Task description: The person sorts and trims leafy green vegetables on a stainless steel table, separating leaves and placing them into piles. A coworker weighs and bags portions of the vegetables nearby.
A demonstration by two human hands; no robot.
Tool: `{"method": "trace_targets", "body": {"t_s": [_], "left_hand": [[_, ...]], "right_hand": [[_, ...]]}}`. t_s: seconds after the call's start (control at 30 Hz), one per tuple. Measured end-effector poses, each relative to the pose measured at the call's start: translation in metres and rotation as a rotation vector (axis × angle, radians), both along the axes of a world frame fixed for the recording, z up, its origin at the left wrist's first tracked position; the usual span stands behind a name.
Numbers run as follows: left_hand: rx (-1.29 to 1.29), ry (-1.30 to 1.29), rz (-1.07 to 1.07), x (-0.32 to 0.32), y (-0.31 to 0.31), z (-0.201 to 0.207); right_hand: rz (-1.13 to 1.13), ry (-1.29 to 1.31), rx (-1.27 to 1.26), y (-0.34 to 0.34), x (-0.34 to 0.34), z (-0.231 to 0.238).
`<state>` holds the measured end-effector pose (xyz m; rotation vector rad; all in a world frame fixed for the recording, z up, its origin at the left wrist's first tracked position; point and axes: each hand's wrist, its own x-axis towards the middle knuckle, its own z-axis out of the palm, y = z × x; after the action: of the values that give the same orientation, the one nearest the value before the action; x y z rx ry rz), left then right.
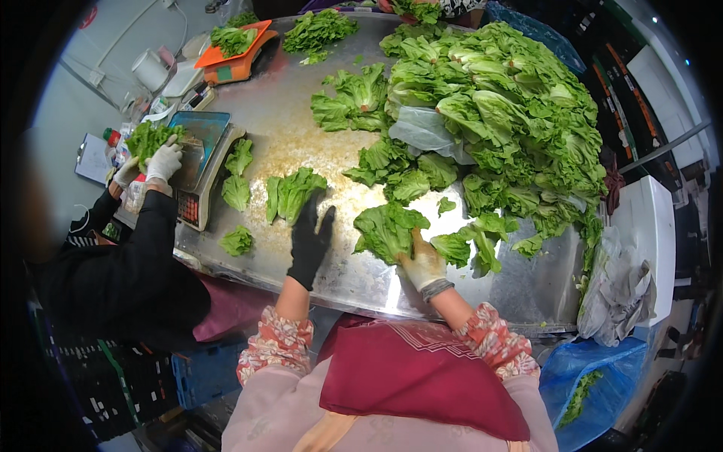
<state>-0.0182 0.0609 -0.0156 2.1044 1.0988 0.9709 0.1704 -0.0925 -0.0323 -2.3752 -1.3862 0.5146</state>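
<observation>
My left hand (309, 239), in a black glove, reaches over the metal table with its thumb spread away from the fingers. Its fingertips are at the edge of a small bunch of lettuce leaves (295, 193) and partly hidden there. My right hand (423, 265), in a whitish glove with a grey cuff, grips a head of leafy lettuce (388, 230) by its right side, close above the table. Loose lettuce leaves (482, 239) lie just right of that hand. A large heap of lettuce (520, 113) covers the table's far right.
At the left a co-worker's gloved hands (162, 160) hold lettuce over a scale (202, 151). An orange scale (233, 66) bearing lettuce stands at the far left. Clear plastic (425, 129) lies against the heap. A blue bag (602, 384) hangs at the lower right, beside a white box (654, 226).
</observation>
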Motion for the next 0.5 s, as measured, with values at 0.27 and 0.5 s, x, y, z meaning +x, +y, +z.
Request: {"method": "trace_targets", "body": {"t_s": [0.27, 0.5], "left_hand": [[-0.640, -0.284, -0.199, 0.008, -0.050, -0.042], [-0.873, -0.185, -0.192, 0.015, -0.071, -0.025]], "right_hand": [[-0.350, 0.952, 0.049, -0.005, 0.029, -0.022], [-0.152, 0.505, -0.042, 0.007, 0.015, -0.010]]}}
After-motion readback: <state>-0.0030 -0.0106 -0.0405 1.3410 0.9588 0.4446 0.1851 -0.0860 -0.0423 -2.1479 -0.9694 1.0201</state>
